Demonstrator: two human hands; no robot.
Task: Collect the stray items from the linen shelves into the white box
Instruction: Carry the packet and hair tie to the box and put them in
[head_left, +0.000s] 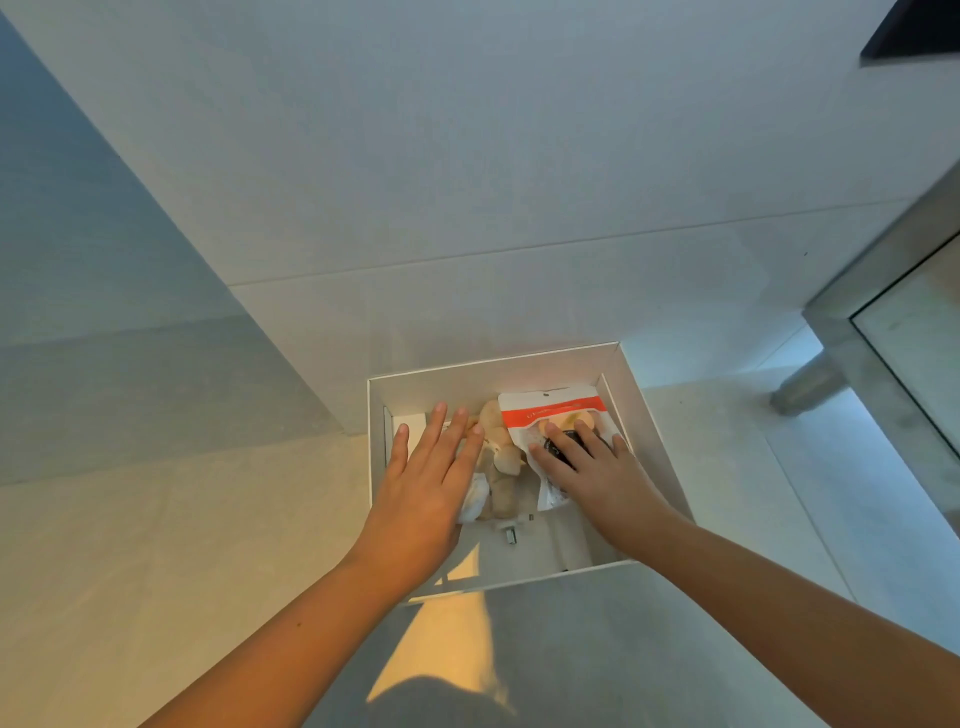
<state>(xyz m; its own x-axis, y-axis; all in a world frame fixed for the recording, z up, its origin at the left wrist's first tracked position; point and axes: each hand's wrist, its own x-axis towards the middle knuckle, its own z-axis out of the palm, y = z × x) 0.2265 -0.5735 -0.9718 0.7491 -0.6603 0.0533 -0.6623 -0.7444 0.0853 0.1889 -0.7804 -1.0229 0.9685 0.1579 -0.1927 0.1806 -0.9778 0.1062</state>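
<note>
Here, white box (467, 389): rigid smooth card, rectangular, open-topped, set on the tiled floor (156, 571).
Pouch (550, 410): glossy plastic, orange-red band, print unreadable; laid inside the box, right side.
Left hand (426, 478): fingers straight, held flat over the box's left; nothing is gripped.
Right hand (592, 467): fingers spread flat on the pouch; nothing is gripped.

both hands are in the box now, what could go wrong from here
1. The right hand presses flat on the orange-and-white pouch in the white box; hard pressing could crumple the pouch.
2. The left hand lies flat beside the beige soft item; a sweep might bury the small metal piece near the front.
</note>
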